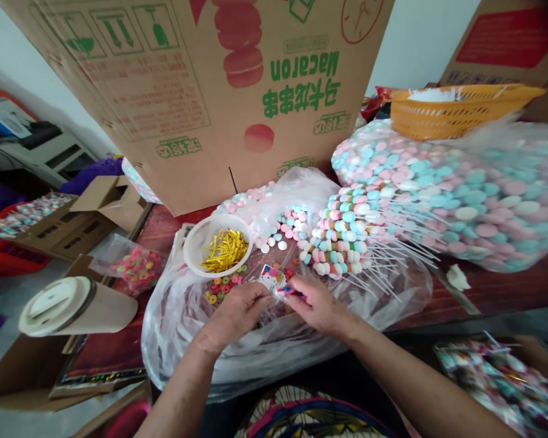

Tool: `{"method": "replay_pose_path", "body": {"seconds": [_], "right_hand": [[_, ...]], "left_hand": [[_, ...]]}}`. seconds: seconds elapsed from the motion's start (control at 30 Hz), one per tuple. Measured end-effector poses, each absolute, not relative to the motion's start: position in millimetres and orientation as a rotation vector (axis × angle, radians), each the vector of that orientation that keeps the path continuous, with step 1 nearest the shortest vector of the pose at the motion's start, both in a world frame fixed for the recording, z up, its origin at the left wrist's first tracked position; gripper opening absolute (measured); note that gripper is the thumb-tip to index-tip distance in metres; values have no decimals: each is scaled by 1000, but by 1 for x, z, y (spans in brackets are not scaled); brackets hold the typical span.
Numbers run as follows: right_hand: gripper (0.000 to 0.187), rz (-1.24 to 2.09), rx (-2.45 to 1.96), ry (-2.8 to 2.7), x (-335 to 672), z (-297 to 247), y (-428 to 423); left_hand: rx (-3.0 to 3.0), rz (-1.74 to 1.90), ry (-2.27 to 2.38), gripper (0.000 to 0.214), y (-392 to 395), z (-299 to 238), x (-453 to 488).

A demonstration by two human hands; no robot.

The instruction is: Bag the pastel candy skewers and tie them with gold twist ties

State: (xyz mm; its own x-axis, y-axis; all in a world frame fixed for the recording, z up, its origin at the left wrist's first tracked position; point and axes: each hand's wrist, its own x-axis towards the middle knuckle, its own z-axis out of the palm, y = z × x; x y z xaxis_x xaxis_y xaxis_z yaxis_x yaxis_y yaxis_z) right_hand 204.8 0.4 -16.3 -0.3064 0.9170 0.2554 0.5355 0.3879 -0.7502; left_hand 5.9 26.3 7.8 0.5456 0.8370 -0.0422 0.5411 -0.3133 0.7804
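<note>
My left hand [243,302] pinches the near edge of a small white printed packet [270,275] with coloured balloon-like dots. Facing it, my right hand [318,305] has thumb and fingers closed at the packet's right side, where blue and pink bits show; how much it holds of the packet is partly hidden. Ring candies [220,289] in red, green and yellow lie left of my hands. Behind them is a white bowl [190,250] of gold twist ties [224,250]. To the right lies a stack of candy skewers [342,237] with white sticks. Loose pastel candies [287,226] spill from a bag.
A large cardboard box [237,121] stands at the back. A big bag of pastel candies [484,201] with an orange basket [466,115] on it fills the right. At left are a lidded cup [80,307] and a bag of ring candies [139,266]. Finished-looking skewers [497,377] sit low right.
</note>
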Motion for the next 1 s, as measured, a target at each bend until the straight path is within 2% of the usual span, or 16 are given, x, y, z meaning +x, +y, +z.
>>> {"method": "replay_pose_path", "body": {"seconds": [0.07, 0.17, 0.23, 0.3, 0.5, 0.77, 0.87, 0.93, 1.0], "right_hand": [[22, 630, -1310, -1912, 203, -27, 4], [26, 594, -1320, -1879, 203, -40, 12], [28, 596, -1308, -1863, 205, -41, 16], [27, 612, -1289, -1844, 209, -37, 18], [15, 982, -1170, -1704, 215, -11, 11], [46, 928, -1483, -1474, 214, -12, 1], [45, 678, -1626, -1499, 257, -3, 0], [32, 105, -1846, -1802, 294, 1, -1], [18, -263, -2004, -2076, 325, -2, -4]], "left_hand": [[2097, 540, 1235, 13, 26, 6, 12], [2024, 608, 1442, 25, 26, -7, 24], [1918, 602, 1473, 13, 28, -16, 29], [1860, 600, 1412, 6, 31, -18, 28], [1917, 526, 1059, 24, 33, 6, 21], [1948, 638, 1029, 21, 12, -6, 32], [1948, 739, 1068, 33, 8, -16, 24], [1969, 811, 1071, 32, 8, -18, 14], [2030, 870, 1023, 28, 10, -18, 5]]}}
